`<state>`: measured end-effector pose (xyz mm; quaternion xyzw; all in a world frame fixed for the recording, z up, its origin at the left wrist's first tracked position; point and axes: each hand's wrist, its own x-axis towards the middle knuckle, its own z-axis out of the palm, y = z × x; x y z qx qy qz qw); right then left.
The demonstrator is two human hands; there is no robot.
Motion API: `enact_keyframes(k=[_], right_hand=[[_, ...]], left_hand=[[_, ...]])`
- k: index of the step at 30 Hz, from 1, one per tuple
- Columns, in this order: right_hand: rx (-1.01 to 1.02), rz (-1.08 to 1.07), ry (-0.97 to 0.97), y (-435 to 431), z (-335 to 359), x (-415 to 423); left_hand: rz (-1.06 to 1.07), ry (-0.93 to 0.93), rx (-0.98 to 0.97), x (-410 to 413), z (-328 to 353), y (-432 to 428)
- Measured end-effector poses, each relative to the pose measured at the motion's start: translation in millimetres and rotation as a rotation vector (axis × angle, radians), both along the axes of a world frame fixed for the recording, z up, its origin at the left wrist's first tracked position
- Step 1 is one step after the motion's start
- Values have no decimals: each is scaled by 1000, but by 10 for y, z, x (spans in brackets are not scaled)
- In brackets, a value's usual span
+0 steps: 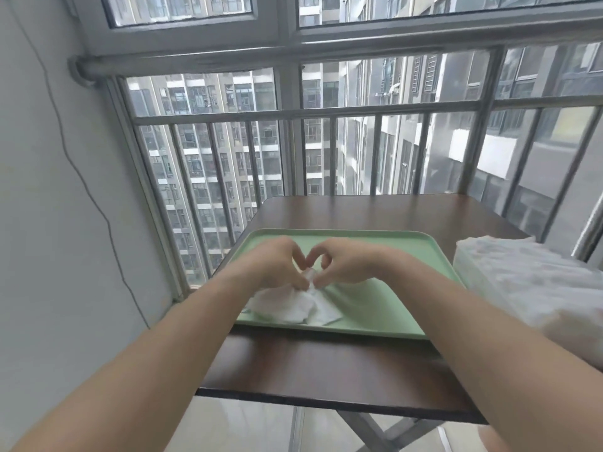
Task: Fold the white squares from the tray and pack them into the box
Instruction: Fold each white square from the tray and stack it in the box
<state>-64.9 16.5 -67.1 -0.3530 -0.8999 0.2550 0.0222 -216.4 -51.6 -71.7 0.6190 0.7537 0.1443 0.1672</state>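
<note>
Two hands pinching one soft, crumpled white square (293,306) on the smooth green tray (378,309): left hand (277,265) and right hand (347,265), fingertips curled. Cloudy plastic box (496,275) beside it, on the brown table (326,370).

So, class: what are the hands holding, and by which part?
Left hand and right hand both pinch a crumpled white square at its raised far end, above the green tray.
</note>
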Motion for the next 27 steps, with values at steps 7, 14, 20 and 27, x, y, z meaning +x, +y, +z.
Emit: enact_keyframes(k=[7, 14, 20, 27], right_hand=[[-206, -45, 267, 49, -42, 112], [-464, -44, 638, -24, -3, 208], [-440, -83, 677, -74, 0, 261], [-410, -138, 720, -92, -22, 258]], left_hand=[[-25, -374, 327, -93, 85, -182], [3, -368, 274, -295, 73, -400], [-112, -134, -8, -266, 70, -519], [-135, -172, 126, -275, 62, -547]])
